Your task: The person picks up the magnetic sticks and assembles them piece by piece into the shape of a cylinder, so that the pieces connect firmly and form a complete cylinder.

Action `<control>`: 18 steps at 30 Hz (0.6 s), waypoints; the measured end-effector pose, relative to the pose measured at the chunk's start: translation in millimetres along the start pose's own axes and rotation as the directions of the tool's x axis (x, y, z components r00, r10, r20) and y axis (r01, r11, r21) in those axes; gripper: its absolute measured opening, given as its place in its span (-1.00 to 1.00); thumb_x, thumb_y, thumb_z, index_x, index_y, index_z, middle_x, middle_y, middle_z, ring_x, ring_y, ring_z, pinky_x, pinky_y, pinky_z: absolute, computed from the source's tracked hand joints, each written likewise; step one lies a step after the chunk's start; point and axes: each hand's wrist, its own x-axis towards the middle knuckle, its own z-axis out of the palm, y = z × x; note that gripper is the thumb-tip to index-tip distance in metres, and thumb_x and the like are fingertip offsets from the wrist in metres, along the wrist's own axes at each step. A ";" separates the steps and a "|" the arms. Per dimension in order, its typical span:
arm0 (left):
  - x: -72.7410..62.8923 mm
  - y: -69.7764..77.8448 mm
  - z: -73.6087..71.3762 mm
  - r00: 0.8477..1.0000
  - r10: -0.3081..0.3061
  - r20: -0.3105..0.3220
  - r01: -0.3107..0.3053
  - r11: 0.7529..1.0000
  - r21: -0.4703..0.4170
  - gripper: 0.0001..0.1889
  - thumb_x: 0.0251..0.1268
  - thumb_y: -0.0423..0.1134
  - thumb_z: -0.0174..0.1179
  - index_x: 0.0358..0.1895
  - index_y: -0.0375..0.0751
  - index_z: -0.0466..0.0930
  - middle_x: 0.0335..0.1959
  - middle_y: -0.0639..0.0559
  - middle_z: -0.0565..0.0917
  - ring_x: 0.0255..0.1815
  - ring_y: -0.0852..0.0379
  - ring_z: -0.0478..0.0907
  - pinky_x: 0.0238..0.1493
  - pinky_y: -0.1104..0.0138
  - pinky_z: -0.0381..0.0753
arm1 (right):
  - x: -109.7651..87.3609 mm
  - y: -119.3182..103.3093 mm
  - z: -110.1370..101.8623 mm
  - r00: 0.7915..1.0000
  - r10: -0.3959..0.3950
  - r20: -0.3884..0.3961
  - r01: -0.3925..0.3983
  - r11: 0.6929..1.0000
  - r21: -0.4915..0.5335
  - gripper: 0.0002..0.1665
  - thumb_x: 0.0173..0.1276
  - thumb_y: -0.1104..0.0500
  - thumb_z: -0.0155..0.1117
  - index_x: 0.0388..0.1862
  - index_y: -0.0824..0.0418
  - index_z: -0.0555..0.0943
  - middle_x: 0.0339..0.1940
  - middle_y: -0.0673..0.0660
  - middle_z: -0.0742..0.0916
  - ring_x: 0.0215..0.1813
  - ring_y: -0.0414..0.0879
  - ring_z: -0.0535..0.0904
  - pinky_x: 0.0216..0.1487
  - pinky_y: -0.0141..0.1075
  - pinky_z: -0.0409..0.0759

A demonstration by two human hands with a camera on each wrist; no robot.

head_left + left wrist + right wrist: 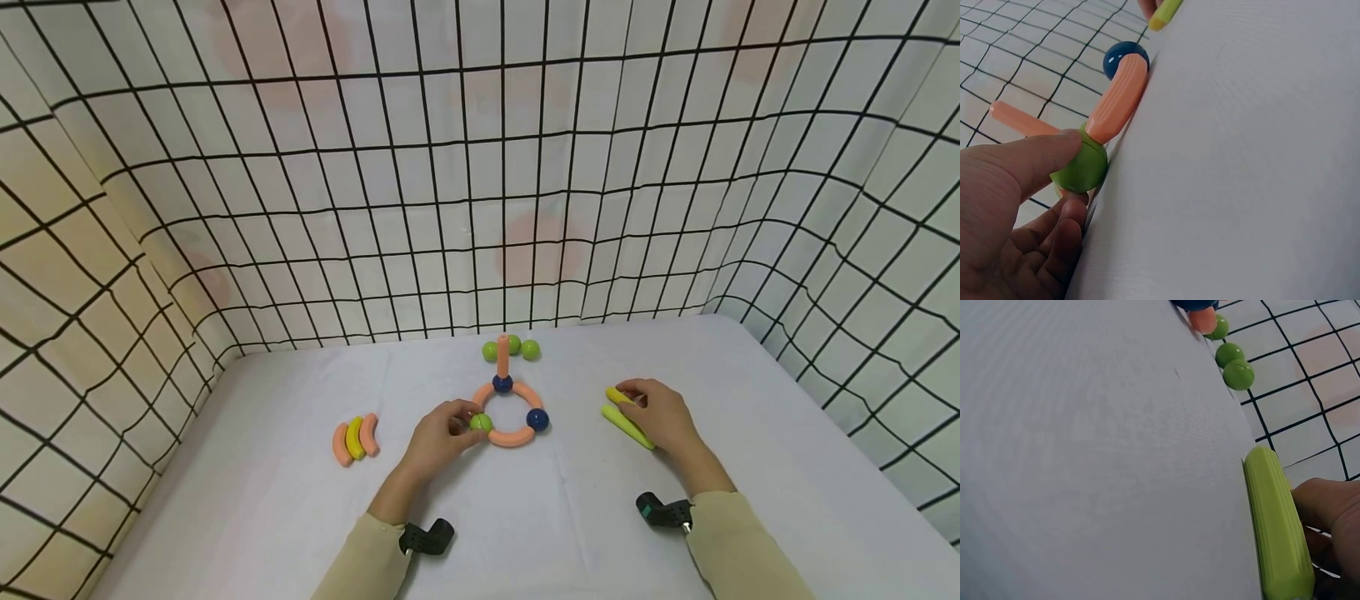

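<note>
1. The left hand [442, 437] pinched a green ball [481, 424] in a narrow grip, thumb on one side and fingers on the other. The ball was round and glossy, with a fine seam line.
2. That ball formed the left joint of a ring [531, 396] lying on the white cloth [262, 500] between the two hands; smooth dark blue balls [537, 419] made its far and right joints.
3. Three curved orange rods [512, 437] bridged the joints. The nearest bore lengthwise grooves, and its long axis ran crosswise, bowing toward the person.
4. A straight orange rod [503, 357] rose from the far blue ball, its long axis appearing upright and its free end uppermost.
5. The right hand [658, 412], fingers bent in, held a yellow rod [616, 395], mostly hidden beneath them.
6. Just beside it lay a straight green rod [627, 427], ribbed along its length. Its long axis slanted from far left to near right.
7. Behind the ring sat three shiny green balls [531, 350].
8. Well to the left, two curved orange pieces [341, 445] flanked a curved yellow piece [356, 438], all bulging leftward.
9. Thin black wire grid [466, 142] stood behind.
</note>
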 end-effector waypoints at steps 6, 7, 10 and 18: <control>0.1 1.3 -0.4 1.000 0.001 -0.001 -0.001 1.000 -0.002 -0.64 0.22 -0.12 0.41 0.08 -0.03 0.64 -0.10 0.00 0.64 -0.22 0.17 0.54 -0.23 0.33 0.52 | -2.2 -4.5 -3.4 1.000 0.009 -0.026 -0.008 0.999 0.033 -0.55 0.47 0.12 0.18 0.27 0.25 0.55 0.07 0.25 0.66 0.01 0.09 0.56 -0.16 -0.27 0.45; -0.1 1.4 -0.3 1.000 0.004 0.000 -0.004 1.000 -0.001 -0.64 0.22 -0.12 0.41 0.08 -0.03 0.64 -0.10 0.00 0.64 -0.22 0.16 0.54 -0.23 0.33 0.52 | -2.4 -5.8 -4.2 0.999 0.007 -0.036 -0.005 0.999 0.042 -0.55 0.47 0.13 0.17 0.28 0.25 0.55 0.08 0.25 0.66 0.01 0.09 0.55 -0.16 -0.28 0.45; -0.5 1.4 -0.4 1.000 -0.005 0.001 0.005 1.000 -0.002 -0.64 0.22 -0.11 0.41 0.08 0.00 0.64 -0.10 0.03 0.64 -0.22 0.18 0.53 -0.23 0.35 0.51 | -2.6 -12.5 -6.2 0.997 -0.020 -0.070 0.026 0.996 0.088 -0.56 0.47 0.17 0.19 0.29 0.24 0.54 0.10 0.25 0.65 0.01 0.08 0.55 -0.15 -0.28 0.47; -0.6 -0.2 -0.7 1.000 0.001 -0.004 -0.001 1.000 -0.013 -0.62 0.22 -0.11 0.42 0.09 -0.01 0.64 -0.11 0.02 0.64 -0.23 0.19 0.53 -0.25 0.36 0.51 | 0.5 -40.1 -8.3 0.987 -0.071 -0.146 0.103 0.970 0.220 -0.62 0.43 0.21 0.25 0.21 0.16 0.56 0.08 0.17 0.70 0.00 -0.04 0.55 -0.14 -0.52 0.51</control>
